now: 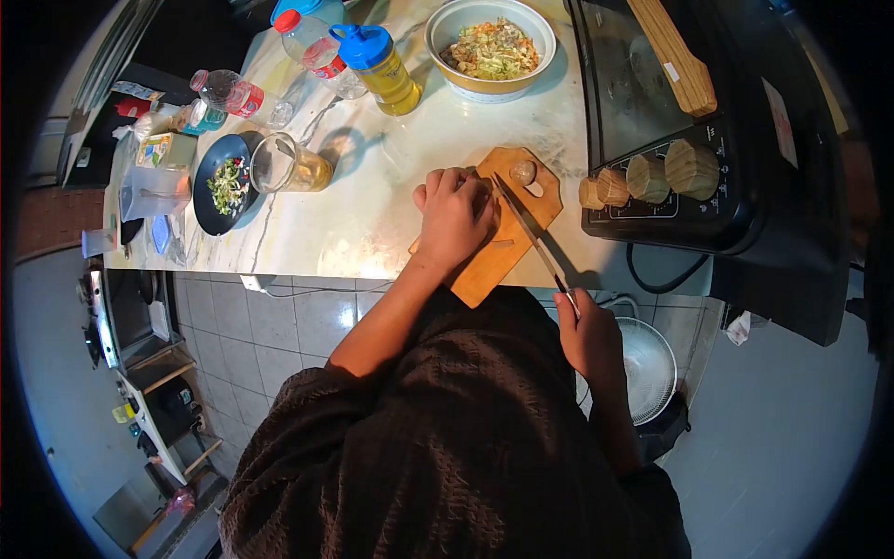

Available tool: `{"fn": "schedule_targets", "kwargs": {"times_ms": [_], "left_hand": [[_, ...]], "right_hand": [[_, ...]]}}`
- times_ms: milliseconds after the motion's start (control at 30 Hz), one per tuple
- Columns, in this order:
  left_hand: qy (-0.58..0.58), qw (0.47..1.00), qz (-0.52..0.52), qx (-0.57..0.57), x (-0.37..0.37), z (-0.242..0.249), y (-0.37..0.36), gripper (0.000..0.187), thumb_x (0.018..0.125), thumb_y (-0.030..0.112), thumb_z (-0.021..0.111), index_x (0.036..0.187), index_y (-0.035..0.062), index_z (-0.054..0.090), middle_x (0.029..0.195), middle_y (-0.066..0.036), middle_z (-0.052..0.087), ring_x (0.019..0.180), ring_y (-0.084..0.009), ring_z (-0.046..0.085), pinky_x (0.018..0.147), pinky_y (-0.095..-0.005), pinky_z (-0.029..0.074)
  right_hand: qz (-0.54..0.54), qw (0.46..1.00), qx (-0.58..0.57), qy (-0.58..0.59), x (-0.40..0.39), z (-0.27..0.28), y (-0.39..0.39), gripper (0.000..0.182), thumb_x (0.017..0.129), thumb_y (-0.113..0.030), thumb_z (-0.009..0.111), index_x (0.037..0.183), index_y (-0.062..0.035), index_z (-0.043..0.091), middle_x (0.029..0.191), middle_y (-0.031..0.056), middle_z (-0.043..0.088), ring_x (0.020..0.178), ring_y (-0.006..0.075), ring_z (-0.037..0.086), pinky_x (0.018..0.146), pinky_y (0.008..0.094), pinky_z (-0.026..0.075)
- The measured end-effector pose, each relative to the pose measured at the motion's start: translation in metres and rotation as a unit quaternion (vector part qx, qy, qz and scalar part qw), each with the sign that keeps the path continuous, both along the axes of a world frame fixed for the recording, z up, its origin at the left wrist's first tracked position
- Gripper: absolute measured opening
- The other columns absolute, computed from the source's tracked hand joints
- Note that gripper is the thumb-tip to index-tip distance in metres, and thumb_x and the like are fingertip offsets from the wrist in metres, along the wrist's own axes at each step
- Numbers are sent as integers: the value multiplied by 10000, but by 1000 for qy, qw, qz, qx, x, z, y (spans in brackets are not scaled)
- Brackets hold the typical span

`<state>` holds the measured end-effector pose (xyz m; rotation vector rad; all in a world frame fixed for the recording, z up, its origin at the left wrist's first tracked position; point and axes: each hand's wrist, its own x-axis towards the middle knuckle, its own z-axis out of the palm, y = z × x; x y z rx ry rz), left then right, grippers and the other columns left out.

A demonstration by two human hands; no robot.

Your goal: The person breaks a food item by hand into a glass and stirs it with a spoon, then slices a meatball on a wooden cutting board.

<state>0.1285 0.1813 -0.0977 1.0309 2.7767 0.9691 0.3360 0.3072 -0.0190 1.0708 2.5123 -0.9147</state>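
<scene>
A wooden cutting board (pixel 494 265) lies at the counter's front edge, one end jutting over it. My left hand (pixel 453 219) rests on its left side with the fingers curled down; whatever they hold is hidden beneath them. In my right hand (pixel 589 337) is the handle of a long knife (pixel 535 238). Its blade slants across the board, the tip close to my left fingertips. A small round brownish ball (pixel 523 172) sits near the hole at the board's far end. A thin sliver (pixel 503 244) lies beside my left hand.
Beyond the board stands a bowl of shredded vegetables (pixel 491 88). To the left are a blue-lidded oil bottle (pixel 393 88), a glass jar (pixel 303 172), plastic bottles (pixel 244 98) and a black plate (pixel 212 216) with chopped pieces. A black oven (pixel 726 177) with wooden knobs borders the right.
</scene>
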Motion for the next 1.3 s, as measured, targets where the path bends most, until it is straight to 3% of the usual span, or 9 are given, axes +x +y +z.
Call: {"fn": "schedule_targets", "kwargs": {"times_ms": [200,367,867,1100,1167,1300], "left_hand": [[-14,1000,14,23,0,-4,0,192,791,219,762,959,129,740,1093,-82,602,1111,-301,502,929,-448,321],[-16,999,11,37,0,-2,0,183,772,165,758,938,91,737,1083,-86,608,1092,-307,501,920,-451,321],[-25,999,36,6,0,0,2,171,790,213,751,936,124,753,1093,-76,601,1120,-302,492,949,-448,317],[-29,998,36,31,-1,0,1,166,768,179,742,915,101,740,1106,-85,606,1109,-313,489,942,-454,323],[-39,997,30,57,-4,3,-2,172,773,182,736,925,101,731,1111,-92,605,1117,-313,496,943,-448,325],[-54,997,20,47,-14,10,-18,177,793,210,748,946,126,726,1114,-84,621,1138,-291,527,955,-419,329]], "right_hand": [[11,1000,9,-1,-4,1,1,346,1005,-370,547,946,-37,623,752,252,648,775,460,650,624,514,489],[21,1000,14,8,-5,-2,0,335,1007,-355,546,943,-35,624,752,254,648,776,460,651,621,511,492],[69,997,40,21,-11,-7,0,299,1007,-276,563,898,2,588,731,273,636,733,479,636,607,547,491],[78,996,-36,-23,10,26,21,307,1015,-264,551,887,13,582,734,262,625,761,457,639,604,494,461],[37,997,-66,-32,11,32,24,304,1019,-269,546,896,5,592,718,254,618,732,453,634,579,482,441],[32,999,-31,9,0,25,24,302,1019,-269,546,894,1,595,715,255,614,727,450,632,581,483,444]]}}
